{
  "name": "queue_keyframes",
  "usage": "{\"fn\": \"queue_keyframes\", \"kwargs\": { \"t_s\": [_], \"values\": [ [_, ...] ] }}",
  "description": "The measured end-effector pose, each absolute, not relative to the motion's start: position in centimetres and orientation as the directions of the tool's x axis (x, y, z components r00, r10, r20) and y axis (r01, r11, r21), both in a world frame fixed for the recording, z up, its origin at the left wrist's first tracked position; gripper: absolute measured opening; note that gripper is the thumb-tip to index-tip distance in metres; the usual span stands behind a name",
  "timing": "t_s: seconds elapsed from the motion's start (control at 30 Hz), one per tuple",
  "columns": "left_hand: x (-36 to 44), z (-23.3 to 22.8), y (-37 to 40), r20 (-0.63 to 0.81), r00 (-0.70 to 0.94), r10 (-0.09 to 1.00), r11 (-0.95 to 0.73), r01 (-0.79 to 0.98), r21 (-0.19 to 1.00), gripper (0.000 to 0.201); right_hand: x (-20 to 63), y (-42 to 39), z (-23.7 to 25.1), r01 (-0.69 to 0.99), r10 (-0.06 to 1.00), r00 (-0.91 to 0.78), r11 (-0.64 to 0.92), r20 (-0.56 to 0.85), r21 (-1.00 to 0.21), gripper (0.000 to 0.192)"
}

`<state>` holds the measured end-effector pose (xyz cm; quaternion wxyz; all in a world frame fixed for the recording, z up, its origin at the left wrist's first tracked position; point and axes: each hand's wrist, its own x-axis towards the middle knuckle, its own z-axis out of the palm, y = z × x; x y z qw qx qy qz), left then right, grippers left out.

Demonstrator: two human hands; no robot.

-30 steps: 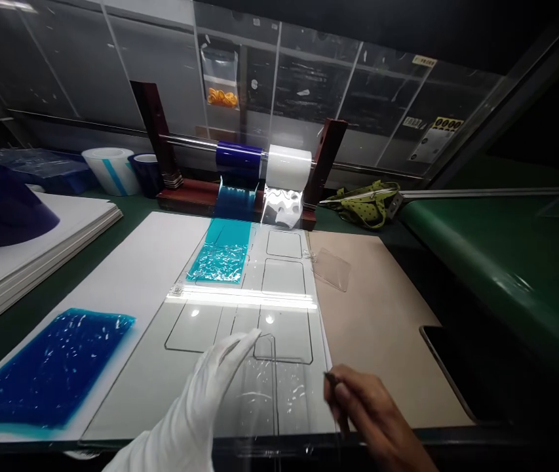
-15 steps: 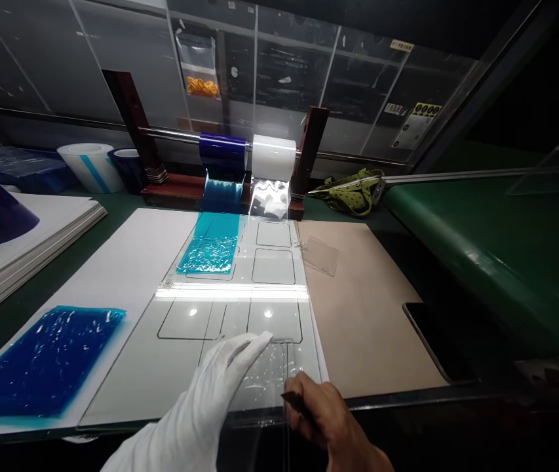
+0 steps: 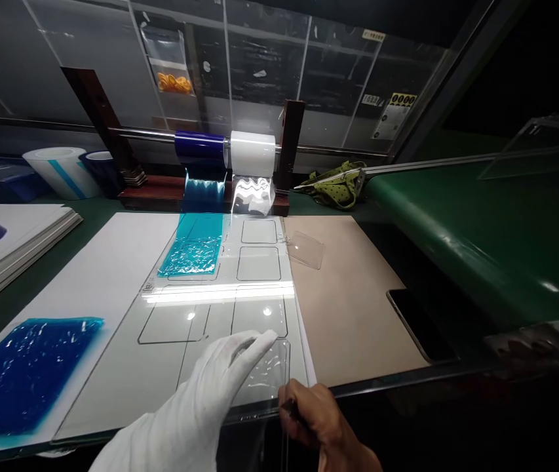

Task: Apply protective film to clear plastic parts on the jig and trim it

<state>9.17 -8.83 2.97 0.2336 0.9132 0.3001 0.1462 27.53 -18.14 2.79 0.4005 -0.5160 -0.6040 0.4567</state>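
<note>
In a white glove, my left hand (image 3: 230,377) grips a clear, shiny plate (image 3: 264,377) by its upper edge. Crinkled film appears to lie on that plate, which overhangs the table's front edge. At the plate's right edge my right hand (image 3: 316,416), bare, is closed around a small dark pointed tool (image 3: 289,410); its tip is hard to make out. Beneath lies a glass sheet (image 3: 126,387) with black rounded rectangles drawn on it. A strip of turquoise film (image 3: 193,246) and a clear film strip (image 3: 254,193) run down onto it from the rolls behind.
A wooden stand (image 3: 293,144) carries a blue roll (image 3: 200,149) and a white roll (image 3: 253,148). Dark blue film pieces (image 3: 28,380) lie at left. A phone (image 3: 419,328) and a small clear plate (image 3: 306,249) rest on brown board (image 3: 352,314) at right.
The view has shifted slightly, moving the background leftward. My right hand, with the dark tool, stays at the plate's right edge, and the tool's tip shows less. My left hand keeps its grip.
</note>
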Motion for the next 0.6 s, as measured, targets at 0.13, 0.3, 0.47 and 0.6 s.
{"fn": "queue_keyframes", "kwargs": {
  "t_s": [0.13, 0.3, 0.47, 0.6],
  "values": [
    [10.1, 3.3, -8.7, 0.163, 0.775, 0.61, -0.727, 0.467, 0.503, 0.073, 27.8, -18.5, 2.4, 0.207, 0.992, -0.128, 0.036, 0.009, -0.978, 0.068],
    [10.8, 3.5, -8.5, 0.116, 0.762, 0.637, -0.689, 0.495, 0.528, 0.06, 28.3, -18.6, 2.5, 0.093, 0.992, -0.119, -0.022, -0.033, -0.995, 0.068],
    [11.1, 3.2, -8.4, 0.11, 0.769, 0.63, -0.689, 0.488, 0.536, 0.055, 28.3, -19.0, 1.1, 0.076, 0.991, -0.099, -0.08, -0.088, -0.994, 0.065],
    [11.3, 3.0, -8.5, 0.112, 0.76, 0.64, -0.662, 0.472, 0.582, 0.049, 27.9, -19.3, -1.6, 0.105, 0.998, -0.069, -0.001, -0.008, -0.994, 0.064]
  ]
}}
